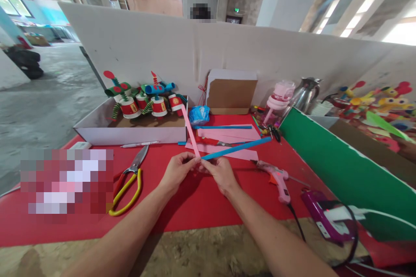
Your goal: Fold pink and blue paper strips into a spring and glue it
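Above the red table, my left hand (179, 171) and my right hand (221, 174) meet, fingertips pinched together. A pink paper strip (190, 132) rises from my left fingers toward the upper left. From the same spot a blue paper strip (238, 149) runs out to the right, past my right thumb. The two strips meet at their lower ends between my fingers; whether they are stuck together I cannot tell. Behind them lie pink paper sheets (227, 153), another blue strip (224, 127) and a red-handled cutter (208, 140).
Yellow-handled scissors (129, 181) lie to the left, a pink glue gun (274, 177) with its cord to the right. A purple power strip (328, 216) sits by a green box wall (341, 173). A white box (130, 135) holds paper-cup figures (159, 106). A white partition (156, 43) stands behind.
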`<move>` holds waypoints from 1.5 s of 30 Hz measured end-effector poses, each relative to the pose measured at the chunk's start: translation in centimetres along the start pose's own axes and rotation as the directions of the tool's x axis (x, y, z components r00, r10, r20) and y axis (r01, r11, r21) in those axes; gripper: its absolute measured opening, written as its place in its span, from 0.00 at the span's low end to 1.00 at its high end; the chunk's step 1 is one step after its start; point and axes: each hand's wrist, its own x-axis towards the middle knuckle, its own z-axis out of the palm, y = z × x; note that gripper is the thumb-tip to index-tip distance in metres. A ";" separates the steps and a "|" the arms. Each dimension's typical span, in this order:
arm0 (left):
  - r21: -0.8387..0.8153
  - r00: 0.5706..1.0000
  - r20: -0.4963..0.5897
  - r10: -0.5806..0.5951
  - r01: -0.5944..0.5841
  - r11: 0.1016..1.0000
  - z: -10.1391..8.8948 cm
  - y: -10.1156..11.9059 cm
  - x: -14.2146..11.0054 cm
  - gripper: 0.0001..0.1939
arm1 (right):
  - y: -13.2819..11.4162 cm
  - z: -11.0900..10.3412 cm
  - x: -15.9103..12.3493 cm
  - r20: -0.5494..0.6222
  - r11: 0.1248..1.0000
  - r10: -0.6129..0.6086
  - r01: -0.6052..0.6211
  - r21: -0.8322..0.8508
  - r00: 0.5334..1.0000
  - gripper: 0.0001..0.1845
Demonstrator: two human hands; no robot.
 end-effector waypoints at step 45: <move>0.111 0.999 -0.002 0.052 -0.051 0.992 -0.1 -0.1 -0.1 0.13 | 0.2 -0.2 0.2 0.007 0.988 -0.119 0.120 -0.102 0.993 0.08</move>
